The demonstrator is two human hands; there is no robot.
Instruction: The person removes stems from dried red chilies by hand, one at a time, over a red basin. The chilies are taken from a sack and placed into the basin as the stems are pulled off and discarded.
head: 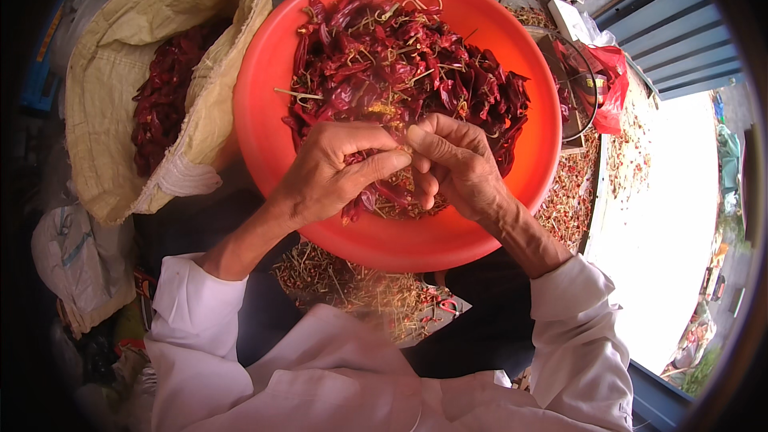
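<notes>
A large red plastic basin [270,96] holds a heap of dried red chili peppers [360,72], many with pale stems. Over its near half, my left hand [342,171] and my right hand [459,162] meet at the fingertips. Left thumb and fingers pinch a small bit of chili, its shape too small to tell. Right thumb and fingers close at the same spot; whether they grip part of it is unclear. Yellowish seeds lie just beyond the fingers. Handles of scissors [427,0] stick out of the heap's far edge.
Left of the basin stands an open woven sack [96,108] with dried chilies [165,96] inside. Stems and chili scraps [354,294] litter the floor below the basin and at its right. A box with a red plastic bag [612,84] and a wire hoop lies at the right.
</notes>
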